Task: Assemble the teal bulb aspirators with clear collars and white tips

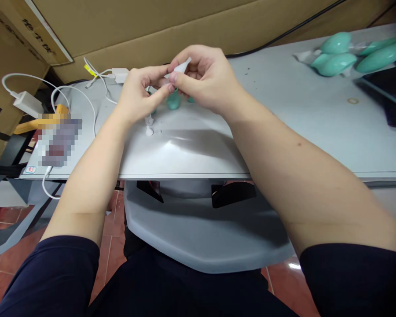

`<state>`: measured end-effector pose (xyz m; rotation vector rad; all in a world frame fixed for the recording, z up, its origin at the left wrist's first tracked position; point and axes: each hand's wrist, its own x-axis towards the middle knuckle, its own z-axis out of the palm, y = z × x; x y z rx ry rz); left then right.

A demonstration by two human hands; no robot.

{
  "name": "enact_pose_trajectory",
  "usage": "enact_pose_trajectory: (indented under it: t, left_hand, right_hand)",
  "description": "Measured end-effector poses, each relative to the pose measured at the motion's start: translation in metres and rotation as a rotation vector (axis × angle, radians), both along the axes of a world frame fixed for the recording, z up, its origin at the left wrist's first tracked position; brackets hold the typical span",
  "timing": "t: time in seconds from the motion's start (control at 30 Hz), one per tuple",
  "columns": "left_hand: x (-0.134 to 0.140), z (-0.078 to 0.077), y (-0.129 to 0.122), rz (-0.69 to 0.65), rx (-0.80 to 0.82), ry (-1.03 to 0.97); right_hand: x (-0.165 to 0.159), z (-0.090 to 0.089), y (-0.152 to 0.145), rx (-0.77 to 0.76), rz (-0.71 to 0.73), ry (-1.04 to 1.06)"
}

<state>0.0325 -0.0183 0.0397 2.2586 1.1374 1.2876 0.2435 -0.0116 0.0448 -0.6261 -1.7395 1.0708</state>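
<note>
Over the far middle of the table, my right hand (204,79) pinches a white tapered nozzle (183,66) between thumb and fingers, its narrow end pointing up and to the right. My left hand (143,92) meets it from the left, thumb and fingertips closed at the nozzle's lower end; the fingers partly hide that end. Just below the hands, a teal rounded piece (173,100) rests on the table, with a bit of more teal peeking out beside it. Near my left wrist lie small white plastic parts (149,130).
Several teal bulbs (336,61) lie at the far right, near a black object (389,92). To the left are a blurred-out phone (62,143) on a white cable, a charger (29,105) and a yellow-orange tool (41,121). Cardboard (145,31) stands behind the table; a grey stool (204,237) is below.
</note>
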Motion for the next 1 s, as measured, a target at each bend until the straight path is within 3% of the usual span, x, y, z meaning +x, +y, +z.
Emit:
enact_pose_trajectory:
  t: [0.2, 0.37, 0.53, 0.7, 0.77, 0.87, 1.0]
  left_hand:
    - [-0.004, -0.007, 0.011, 0.007, 0.085, -0.066]
    - [-0.005, -0.007, 0.011, 0.059, 0.13, 0.055]
    - [-0.015, -0.019, 0.031, 0.05, 0.127, 0.072]
    - [-0.03, -0.035, 0.053, -0.051, 0.267, -0.16]
    - [-0.031, -0.035, 0.052, -0.094, 0.291, -0.209]
    - [-0.027, -0.031, 0.045, -0.125, 0.251, -0.18]
    - [-0.02, -0.03, 0.039, -0.156, 0.268, -0.249]
  right_hand:
    - [0.004, 0.001, 0.006, 0.018, -0.018, -0.043]
    - [0.008, 0.005, 0.005, 0.002, -0.089, -0.165]
    - [0.011, 0.009, 0.005, 0.119, -0.162, -0.247]
    - [0.024, 0.027, -0.01, 0.114, -0.262, -0.369]
    - [0.031, 0.033, -0.016, 0.12, -0.148, -0.363]
    - [0.036, 0.033, -0.018, 0.121, 0.152, -0.526]
    - [0.028, 0.024, -0.017, 0.149, 0.19, -0.898]
